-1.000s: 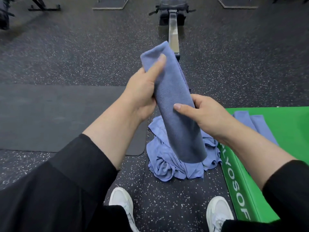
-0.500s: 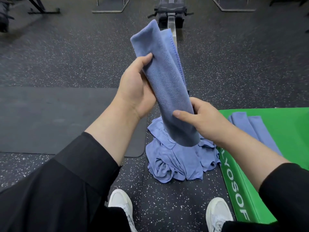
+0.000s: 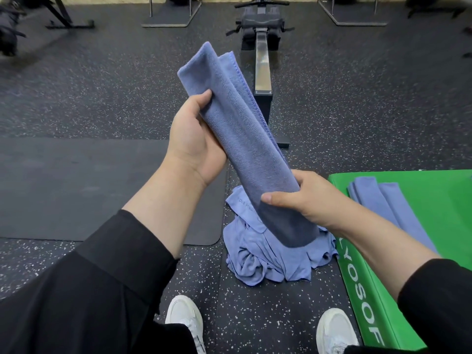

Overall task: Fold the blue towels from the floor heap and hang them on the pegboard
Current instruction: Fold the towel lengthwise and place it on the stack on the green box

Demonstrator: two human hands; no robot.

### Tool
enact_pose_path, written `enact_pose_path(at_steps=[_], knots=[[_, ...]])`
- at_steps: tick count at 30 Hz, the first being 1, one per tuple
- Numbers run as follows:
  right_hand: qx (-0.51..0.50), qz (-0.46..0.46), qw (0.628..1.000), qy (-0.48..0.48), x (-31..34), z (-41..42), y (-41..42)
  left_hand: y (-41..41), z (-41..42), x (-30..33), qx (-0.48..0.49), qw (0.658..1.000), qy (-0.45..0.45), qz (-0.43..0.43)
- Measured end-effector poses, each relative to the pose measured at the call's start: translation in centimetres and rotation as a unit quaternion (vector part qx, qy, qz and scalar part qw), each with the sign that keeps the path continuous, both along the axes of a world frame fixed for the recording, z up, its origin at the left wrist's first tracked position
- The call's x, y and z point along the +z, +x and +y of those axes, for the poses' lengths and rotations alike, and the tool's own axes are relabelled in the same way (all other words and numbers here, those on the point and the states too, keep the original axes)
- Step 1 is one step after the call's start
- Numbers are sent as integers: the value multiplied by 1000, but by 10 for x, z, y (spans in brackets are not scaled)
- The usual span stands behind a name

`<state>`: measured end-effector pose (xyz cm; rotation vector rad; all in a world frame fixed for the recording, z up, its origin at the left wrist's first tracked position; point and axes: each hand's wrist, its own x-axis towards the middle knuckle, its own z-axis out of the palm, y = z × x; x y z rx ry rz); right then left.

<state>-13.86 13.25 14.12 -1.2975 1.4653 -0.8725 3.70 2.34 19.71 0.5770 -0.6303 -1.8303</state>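
Now folded towel (image 3: 245, 149) between hands

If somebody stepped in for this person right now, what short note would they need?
Left hand: grips the folded blue towel near its upper end.
Right hand: grips the same towel lower down.
Heap of unfolded towels: on the floor below the hands.
Done: two folded towels lie on the green mat.
Left: fold the heap and hang everything; no pegboard is in view.
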Motion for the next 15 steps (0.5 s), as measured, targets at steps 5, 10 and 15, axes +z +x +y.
enact_pose_path(at_steps=[5,10,15], knots=[[16,-44,998,33,-3,3,-3,4,-1,-3,15,1000,23,-14],[12,-23,998,50,0,7,-8,5,-10,-9,77,994,46,-67],[10,38,996,77,17,24,-45,-10,-10,-13,106,987,42,-110]])
